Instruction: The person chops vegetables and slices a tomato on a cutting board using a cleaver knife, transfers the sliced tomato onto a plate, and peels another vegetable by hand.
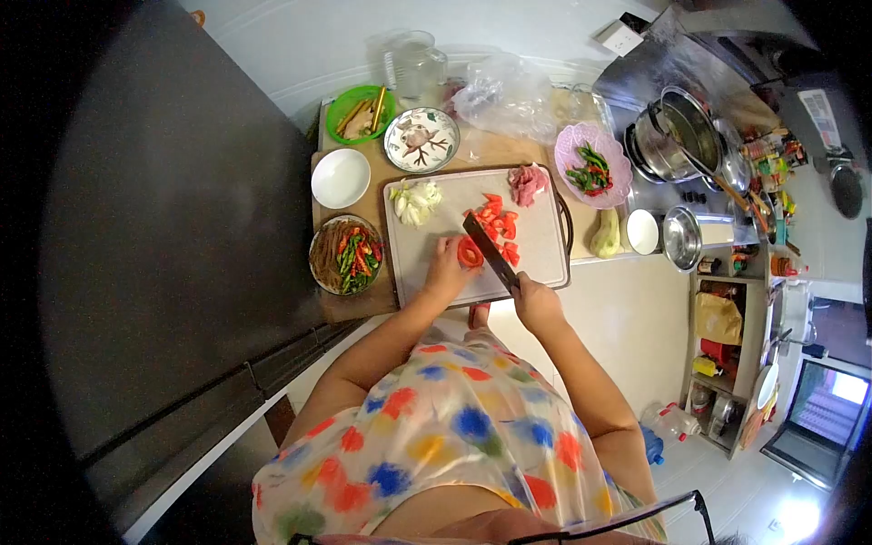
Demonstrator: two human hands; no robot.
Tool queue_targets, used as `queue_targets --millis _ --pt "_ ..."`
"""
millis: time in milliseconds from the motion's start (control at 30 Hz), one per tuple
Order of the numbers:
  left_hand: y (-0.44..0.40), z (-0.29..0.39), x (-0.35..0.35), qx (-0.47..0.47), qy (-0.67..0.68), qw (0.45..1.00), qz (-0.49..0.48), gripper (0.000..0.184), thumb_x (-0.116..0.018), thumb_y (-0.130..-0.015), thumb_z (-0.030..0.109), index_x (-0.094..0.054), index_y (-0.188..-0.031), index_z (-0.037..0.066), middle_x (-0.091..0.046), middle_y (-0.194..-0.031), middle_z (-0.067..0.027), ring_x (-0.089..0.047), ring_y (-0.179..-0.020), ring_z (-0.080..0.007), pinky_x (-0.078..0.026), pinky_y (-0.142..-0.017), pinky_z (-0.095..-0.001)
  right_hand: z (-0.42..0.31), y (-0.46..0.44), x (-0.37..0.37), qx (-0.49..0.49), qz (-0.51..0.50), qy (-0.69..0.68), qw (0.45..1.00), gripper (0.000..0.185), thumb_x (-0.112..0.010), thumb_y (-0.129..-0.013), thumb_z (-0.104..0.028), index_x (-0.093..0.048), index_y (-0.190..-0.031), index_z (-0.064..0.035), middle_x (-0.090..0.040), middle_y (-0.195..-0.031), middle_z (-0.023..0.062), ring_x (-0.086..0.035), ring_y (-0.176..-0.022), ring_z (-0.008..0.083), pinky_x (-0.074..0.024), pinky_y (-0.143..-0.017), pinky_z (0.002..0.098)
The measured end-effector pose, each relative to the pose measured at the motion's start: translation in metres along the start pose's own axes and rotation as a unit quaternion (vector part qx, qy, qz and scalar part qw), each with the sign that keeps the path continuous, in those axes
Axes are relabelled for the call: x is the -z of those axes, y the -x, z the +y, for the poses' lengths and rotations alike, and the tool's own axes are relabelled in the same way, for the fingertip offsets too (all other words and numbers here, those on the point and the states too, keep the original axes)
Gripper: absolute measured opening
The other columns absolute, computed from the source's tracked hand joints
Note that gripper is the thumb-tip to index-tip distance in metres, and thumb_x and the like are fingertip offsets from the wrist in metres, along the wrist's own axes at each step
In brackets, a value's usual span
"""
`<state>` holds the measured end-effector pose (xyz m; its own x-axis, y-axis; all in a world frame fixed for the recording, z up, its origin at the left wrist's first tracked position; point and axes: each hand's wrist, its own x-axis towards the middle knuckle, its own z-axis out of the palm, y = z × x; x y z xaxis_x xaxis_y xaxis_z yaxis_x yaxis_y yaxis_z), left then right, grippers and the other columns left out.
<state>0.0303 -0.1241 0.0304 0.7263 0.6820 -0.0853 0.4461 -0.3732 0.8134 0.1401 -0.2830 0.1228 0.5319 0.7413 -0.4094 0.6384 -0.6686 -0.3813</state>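
Observation:
My right hand point(538, 303) grips the handle of a kitchen knife point(489, 251), whose broad dark blade slants across the cutting board point(420, 263). Against the blade's left side, my left hand point(447, 269) holds a cut tomato point(470, 252) with its red inside facing up. Chopped tomato pieces point(491, 214) lie just beyond and to the right of the blade. On the board's far left is a heap of pale sliced vegetable point(417, 202), perhaps onion. A small pile of pink raw meat point(527, 184) sits at the far right corner.
Left of the board stand a white bowl point(341, 179) and a dish of sliced peppers point(357, 259). Behind are a green basket point(361, 115), a patterned plate point(421, 140) and a plastic bag point(507, 98). To the right are a pink pepper plate point(592, 165) and a pot point(677, 132).

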Motion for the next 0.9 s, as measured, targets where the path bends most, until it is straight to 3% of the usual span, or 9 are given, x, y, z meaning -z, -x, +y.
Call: queue_targets --millis 200,300,467,667,767,900 --pt "0.000 -0.002 0.003 -0.023 0.013 1.000 0.006 0.067 -0.082 -0.062 0.019 -0.049 -0.118 0.005 -0.048 -0.114 -0.0171 -0.052 -0.105 -0.0377 -0.046 -0.089 -0.0428 -0.003 -0.004 -0.001 0.011 -0.020 0.016 1.000 0.018 -0.050 -0.089 -0.018 -0.050 -0.099 -0.0027 -0.064 -0.078 0.0234 -0.063 -0.075 0.0417 -0.0491 -0.068 0.0520" --pt "-0.002 -0.003 0.003 -0.024 0.017 1.000 -0.003 0.066 -0.082 -0.062 0.019 -0.050 -0.118 0.005 -0.048 -0.113 -0.0172 -0.053 -0.103 -0.0375 -0.046 -0.088 -0.0426 -0.012 -0.008 0.000 0.025 -0.023 0.042 0.999 0.013 -0.046 -0.086 -0.011 -0.048 -0.094 -0.0012 -0.064 -0.080 0.0214 -0.065 -0.077 0.0385 -0.0521 -0.067 0.0475" --pt "-0.006 -0.005 0.003 -0.026 0.013 1.000 -0.003 0.060 -0.079 -0.065 0.018 -0.051 -0.116 0.004 -0.048 -0.114 -0.0184 -0.053 -0.102 -0.0380 -0.047 -0.087 -0.0434 -0.005 -0.032 -0.034 0.042 0.014 0.019 0.999 0.016 -0.048 -0.087 -0.012 -0.048 -0.097 -0.0001 -0.064 -0.078 0.0226 -0.063 -0.074 0.0402 -0.0504 -0.065 0.0497" --pt "-0.006 -0.004 0.013 0.005 -0.036 0.998 -0.049 0.063 -0.072 -0.069 0.020 -0.045 -0.124 0.005 -0.046 -0.118 -0.0199 -0.053 -0.103 -0.0402 -0.048 -0.085 -0.0459 -0.004 -0.038 -0.040 0.016 0.024 0.009 1.000 0.019 -0.048 -0.086 -0.012 -0.049 -0.100 0.0004 -0.064 -0.080 0.0234 -0.064 -0.075 0.0396 -0.0513 -0.067 0.0490" --pt "-0.006 -0.004 0.018 0.018 -0.074 0.996 -0.048 0.075 -0.074 -0.071 0.027 -0.038 -0.135 0.013 -0.044 -0.127 -0.0205 -0.053 -0.109 -0.0408 -0.047 -0.090 -0.0447 -0.003 -0.041 -0.038 0.003 0.012 0.008 1.000 0.020 -0.046 -0.085 -0.011 -0.050 -0.101 0.0001 -0.065 -0.081 0.0233 -0.065 -0.076 0.0388 -0.0521 -0.069 0.0479" --pt "-0.007 -0.006 0.016 0.002 -0.078 0.997 -0.026 0.071 -0.073 -0.070 0.024 -0.040 -0.132 0.010 -0.045 -0.125 -0.0186 -0.053 -0.108 -0.0397 -0.048 -0.089 -0.0446 -0.006 -0.046 -0.040 0.012 0.029 0.005 0.999 0.019 -0.049 -0.086 -0.014 -0.050 -0.099 0.0002 -0.064 -0.075 0.0240 -0.064 -0.070 0.0403 -0.0512 -0.065 0.0510"
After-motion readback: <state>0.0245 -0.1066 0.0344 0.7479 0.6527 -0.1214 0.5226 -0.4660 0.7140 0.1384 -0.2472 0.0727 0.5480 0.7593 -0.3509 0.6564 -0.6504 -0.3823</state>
